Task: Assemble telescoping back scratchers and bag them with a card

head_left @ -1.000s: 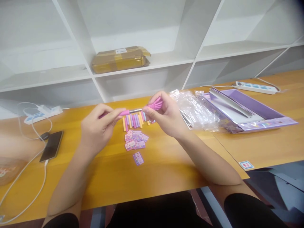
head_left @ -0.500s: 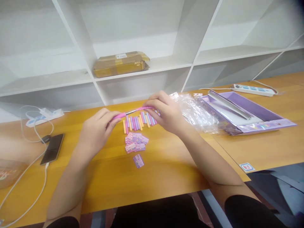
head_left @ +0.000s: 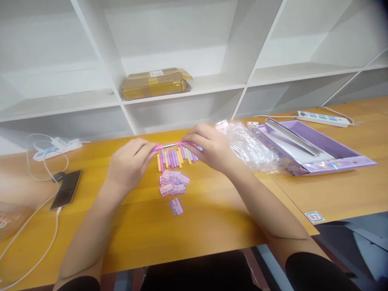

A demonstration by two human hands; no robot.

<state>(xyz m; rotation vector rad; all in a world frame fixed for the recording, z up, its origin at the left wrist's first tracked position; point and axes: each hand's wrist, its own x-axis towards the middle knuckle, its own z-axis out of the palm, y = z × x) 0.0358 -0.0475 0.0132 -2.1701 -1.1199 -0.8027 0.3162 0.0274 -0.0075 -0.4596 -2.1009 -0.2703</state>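
Observation:
A slim pink pen [head_left: 169, 145] with a silver middle is stretched level between my hands, above the table. My left hand [head_left: 131, 161] is closed on its left pink end, and my right hand [head_left: 209, 145] pinches the right pink end. Just below lies a row of short pink, purple, yellow and blue sticks [head_left: 172, 157]; my right hand hides part of its right end. Nearer to me, several small pink and purple cards [head_left: 172, 182] overlap in a pile. One single card [head_left: 176, 206] lies apart in front of them.
Clear plastic wrapping [head_left: 248, 145] lies right of my right hand, against an open purple box [head_left: 339, 163]. At left are a phone [head_left: 66, 190] with a cable and a power strip [head_left: 57, 148]. A taped parcel [head_left: 156, 85] sits on the shelf behind.
The pen has come to a more level position, with more of its silver part showing. My left hand has shifted slightly right and up. The sticks and cards stay put.

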